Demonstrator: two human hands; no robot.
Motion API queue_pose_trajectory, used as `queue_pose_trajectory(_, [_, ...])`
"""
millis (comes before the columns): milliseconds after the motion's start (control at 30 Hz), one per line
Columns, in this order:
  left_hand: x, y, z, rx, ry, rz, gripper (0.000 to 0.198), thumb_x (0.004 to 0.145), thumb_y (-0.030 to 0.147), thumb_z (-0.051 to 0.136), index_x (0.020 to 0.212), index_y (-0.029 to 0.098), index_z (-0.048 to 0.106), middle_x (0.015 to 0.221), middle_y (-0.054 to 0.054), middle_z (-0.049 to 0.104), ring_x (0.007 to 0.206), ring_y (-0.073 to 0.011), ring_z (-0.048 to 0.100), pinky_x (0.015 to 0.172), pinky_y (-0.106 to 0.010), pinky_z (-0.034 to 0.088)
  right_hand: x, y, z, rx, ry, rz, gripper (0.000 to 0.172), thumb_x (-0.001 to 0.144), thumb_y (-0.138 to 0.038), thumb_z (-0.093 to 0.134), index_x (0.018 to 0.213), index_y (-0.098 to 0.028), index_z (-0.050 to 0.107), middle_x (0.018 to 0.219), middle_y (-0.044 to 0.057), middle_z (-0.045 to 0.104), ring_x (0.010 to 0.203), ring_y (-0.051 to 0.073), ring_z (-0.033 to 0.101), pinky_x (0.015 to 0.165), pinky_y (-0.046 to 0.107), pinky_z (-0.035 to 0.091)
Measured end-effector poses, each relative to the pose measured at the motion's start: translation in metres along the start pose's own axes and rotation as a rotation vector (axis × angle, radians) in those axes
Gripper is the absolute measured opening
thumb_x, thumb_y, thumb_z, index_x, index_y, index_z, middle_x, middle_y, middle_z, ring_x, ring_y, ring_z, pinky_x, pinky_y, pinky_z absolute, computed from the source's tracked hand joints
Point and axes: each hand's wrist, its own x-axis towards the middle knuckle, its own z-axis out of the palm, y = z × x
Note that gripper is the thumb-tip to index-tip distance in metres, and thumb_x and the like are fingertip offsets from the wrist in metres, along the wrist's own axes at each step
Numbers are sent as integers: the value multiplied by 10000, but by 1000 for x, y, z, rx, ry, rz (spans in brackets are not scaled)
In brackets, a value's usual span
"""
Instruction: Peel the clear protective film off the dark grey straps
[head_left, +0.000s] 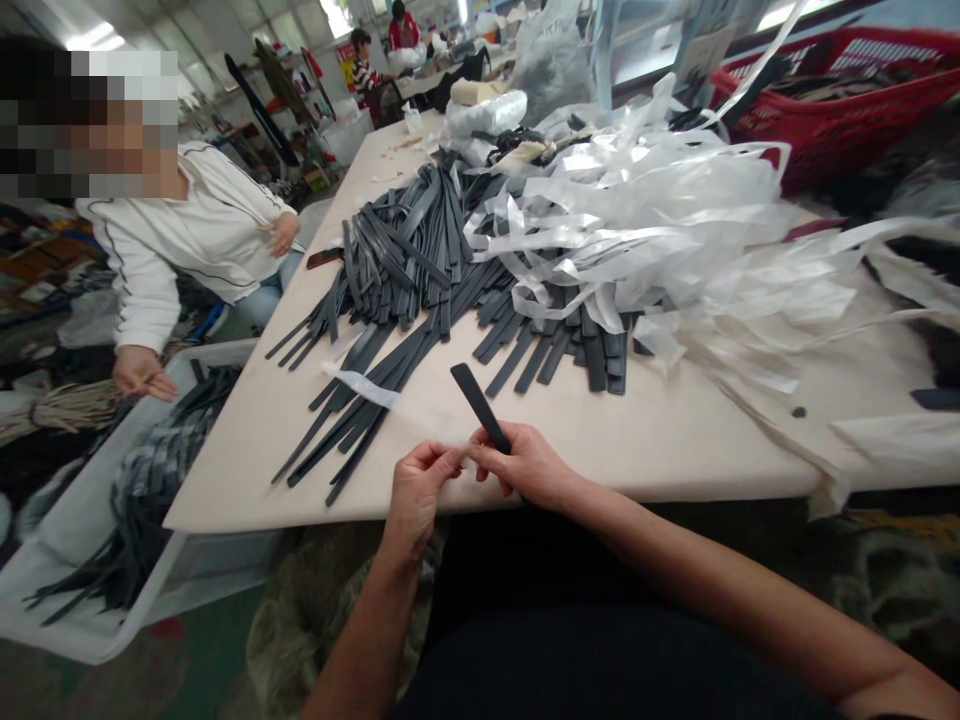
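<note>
My right hand [525,465] grips the near end of a flat black strip [478,404] that sticks up and away over the table's front edge. My left hand [418,485] pinches a thin clear film ribbon [375,392] that runs from the strip out to the left. The two hands almost touch at the fingertips. Just beyond them lies a big heap of black strips [420,260] on the pale table [247,440]. A tangle of peeled clear film ribbons [660,220] covers the heap's right side.
A person in a white jacket [202,240] sits at the table's left and reaches into a white bin [97,560] with black strips. A red basket [825,100] stands far right. More people work at the back.
</note>
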Motion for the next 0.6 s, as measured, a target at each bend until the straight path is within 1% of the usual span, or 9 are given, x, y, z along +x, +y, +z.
queue_pose_trajectory(100, [1, 0, -1, 4, -19, 8, 331, 652, 427, 828, 601, 155, 647, 562, 17, 620, 566, -98, 521, 615, -218, 411, 5, 3, -1, 26, 28, -13, 200, 824, -340, 584, 744, -160, 620, 583, -24, 629, 355, 52, 426, 340, 168, 338])
queue_pose_trajectory(200, [1, 0, -3, -26, -31, -20, 330, 663, 432, 822, 622, 141, 672, 582, 2, 630, 568, -95, 518, 584, -210, 398, 15, 8, -7, 62, 92, -29, 211, 816, -370, 579, 764, -166, 596, 591, -16, 640, 349, 55, 414, 338, 176, 323])
queue_pose_trajectory(300, [2, 4, -3, -92, -27, -77, 330, 615, 417, 855, 655, 127, 703, 624, -21, 665, 587, -105, 561, 602, -218, 442, 25, 10, -25, 109, 222, -68, 308, 857, -478, 511, 868, -176, 571, 677, -4, 657, 368, 55, 400, 365, 193, 345])
queue_pose_trajectory(367, [2, 9, -2, -160, -29, -120, 354, 563, 406, 887, 683, 118, 718, 667, -46, 698, 619, -127, 613, 624, -233, 482, 28, 9, -41, 114, 349, -109, 389, 892, -544, 450, 984, -182, 558, 740, 5, 660, 384, 62, 408, 384, 208, 352])
queue_pose_trajectory(467, [2, 14, 0, -287, -25, -179, 393, 516, 388, 917, 715, 114, 719, 714, -72, 727, 653, -149, 665, 617, -232, 516, 23, 4, -63, 53, 511, -211, 444, 928, -584, 411, 1102, -191, 524, 820, 33, 681, 396, 76, 445, 401, 233, 346])
queue_pose_trajectory(533, [3, 15, 2, -392, 4, -210, 397, 482, 359, 937, 700, 125, 701, 702, -59, 727, 637, -138, 670, 603, -219, 529, 12, 0, -75, 41, 580, -289, 417, 951, -574, 397, 1111, -207, 513, 890, 53, 696, 415, 82, 472, 427, 247, 359])
queue_pose_trajectory(600, [4, 14, 4, -500, 42, -221, 394, 455, 315, 951, 682, 141, 680, 668, -24, 714, 607, -116, 660, 599, -205, 537, -2, -6, -82, 86, 619, -337, 379, 966, -550, 399, 1086, -216, 530, 912, 59, 699, 442, 92, 497, 456, 257, 380])
